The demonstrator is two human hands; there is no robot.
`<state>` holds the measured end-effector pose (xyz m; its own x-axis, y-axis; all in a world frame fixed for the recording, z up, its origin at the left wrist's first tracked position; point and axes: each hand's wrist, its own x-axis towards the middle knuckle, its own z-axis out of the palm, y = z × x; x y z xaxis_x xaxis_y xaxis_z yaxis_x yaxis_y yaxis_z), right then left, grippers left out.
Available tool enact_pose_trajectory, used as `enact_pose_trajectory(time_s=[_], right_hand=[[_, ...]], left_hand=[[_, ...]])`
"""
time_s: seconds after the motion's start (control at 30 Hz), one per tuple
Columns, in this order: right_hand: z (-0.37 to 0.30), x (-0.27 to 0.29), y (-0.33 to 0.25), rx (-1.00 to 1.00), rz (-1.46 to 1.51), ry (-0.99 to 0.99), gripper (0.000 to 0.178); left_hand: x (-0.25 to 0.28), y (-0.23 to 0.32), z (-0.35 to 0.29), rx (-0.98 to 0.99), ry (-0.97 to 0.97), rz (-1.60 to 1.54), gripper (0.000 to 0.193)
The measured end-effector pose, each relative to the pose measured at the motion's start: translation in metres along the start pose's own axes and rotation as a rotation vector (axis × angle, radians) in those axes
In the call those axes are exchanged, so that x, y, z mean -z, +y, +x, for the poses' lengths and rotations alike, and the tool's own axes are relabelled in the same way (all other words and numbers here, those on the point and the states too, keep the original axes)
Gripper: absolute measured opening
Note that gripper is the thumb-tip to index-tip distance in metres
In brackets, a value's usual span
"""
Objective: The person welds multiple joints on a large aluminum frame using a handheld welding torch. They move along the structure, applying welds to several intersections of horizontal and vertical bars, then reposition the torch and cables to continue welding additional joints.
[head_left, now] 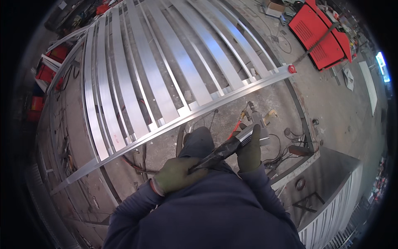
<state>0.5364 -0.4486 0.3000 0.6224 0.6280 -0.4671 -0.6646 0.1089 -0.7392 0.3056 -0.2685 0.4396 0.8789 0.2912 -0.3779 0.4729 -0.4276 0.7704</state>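
Observation:
A long hand tool [224, 151] with a black shaft and a silvery ribbed body lies slantwise in front of my torso. My left hand [178, 174], in a green work glove, closes round its black lower end. Farther up, my right hand [249, 153], gloved alike, grips the tool near the silvery part, with fingers partly hidden behind it. The tool's exact kind does not show. Just beyond my hands runs the near rail [199, 111] of a large aluminium frame with several parallel flat slats [153, 62].
A red machine cabinet [321, 35] stands at the far right. On the floor lie a red hose [234, 130], dark cables [282, 155] and a brass-coloured fitting [271, 114]. A red clamp-like piece [292, 69] sits at the rail's right end. Ribbed metal panels [331, 216] stand at the lower right.

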Motion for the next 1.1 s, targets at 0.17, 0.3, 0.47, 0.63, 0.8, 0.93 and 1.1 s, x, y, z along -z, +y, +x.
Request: enact_pose_trajectory(time_s=[0.17,0.3,0.47,0.63,0.8,0.93,1.1], right_hand=[[-0.005,0.010,-0.045,0.036,0.067,0.146,0.074],[0.005,0.035,-0.077,0.088,0.139,0.242,0.086],[0.034,0.090,-0.114,0.285,0.073,0.340,0.082],[0.057,0.131,-0.179,0.350,0.111,0.327,0.089],[0.088,0.133,-0.215,0.396,-0.020,0.397,0.091],[0.120,0.156,-0.250,0.208,0.114,0.107,0.096],[0.172,0.177,-0.297,0.110,0.146,-0.285,0.104]], left_hand=[[-0.022,0.024,0.041,-0.036,-0.043,0.047,0.039],[-0.034,0.044,0.086,-0.070,-0.104,0.083,0.041],[-0.054,0.064,0.161,-0.238,-0.096,0.004,0.044],[-0.063,0.096,0.231,-0.328,-0.121,0.102,0.049],[-0.064,0.127,0.251,-0.233,-0.100,0.004,0.051],[-0.087,0.125,0.243,-0.100,0.174,-0.208,0.049],[-0.121,0.060,0.218,0.395,0.476,-0.569,0.057]])
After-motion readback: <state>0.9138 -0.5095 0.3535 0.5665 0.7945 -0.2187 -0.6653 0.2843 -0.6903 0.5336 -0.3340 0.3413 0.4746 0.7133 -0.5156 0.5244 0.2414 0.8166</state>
